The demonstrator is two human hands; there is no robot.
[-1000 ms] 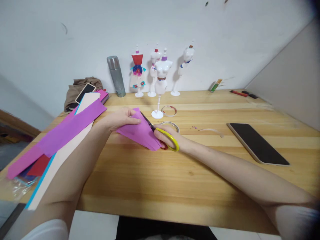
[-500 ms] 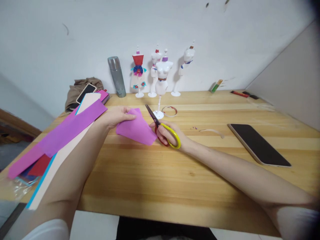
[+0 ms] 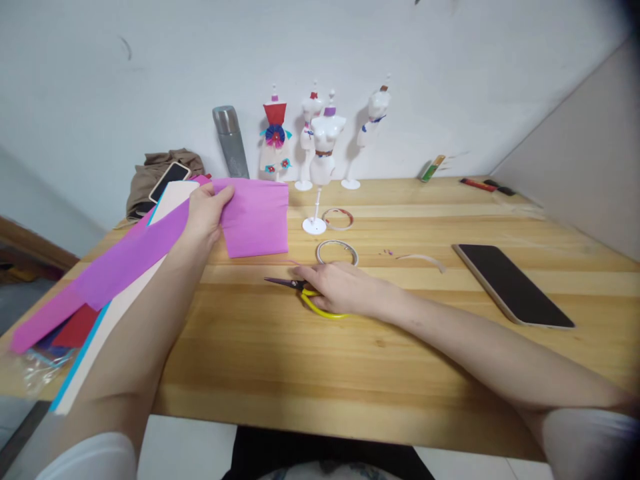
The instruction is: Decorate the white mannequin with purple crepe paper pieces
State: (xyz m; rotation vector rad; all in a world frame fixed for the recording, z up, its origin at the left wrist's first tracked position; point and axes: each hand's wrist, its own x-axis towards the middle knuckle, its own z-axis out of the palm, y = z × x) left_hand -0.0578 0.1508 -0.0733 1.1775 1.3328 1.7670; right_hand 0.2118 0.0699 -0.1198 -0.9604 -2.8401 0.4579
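Observation:
My left hand [image 3: 207,208] pinches a purple piece of crepe paper [image 3: 256,220] by its left edge, holding it up and spread out flat. Low over the table, my right hand [image 3: 345,290] has its fingers round the handles of yellow-handled scissors [image 3: 280,283], whose closed blades point left. Part of the handles is hidden beneath the hand. Just beyond my right hand lies a ring-shaped roll of tape [image 3: 337,248]. Purple, pink and cream paper strips [image 3: 120,267] lie beside and partly behind my left forearm.
Several white mannequin stands [image 3: 327,137] line the wall, one wearing a red and cream dress [image 3: 275,137]. A grey flask [image 3: 231,143] stands left of them. A second tape ring [image 3: 338,219] sits near the front stand. A large phone [image 3: 510,283] lies at right.
My left hand has moved left and up, and the purple paper is now spread flat. My right hand has turned palm down with the scissors, which now point left; the nearer tape ring has come into view.

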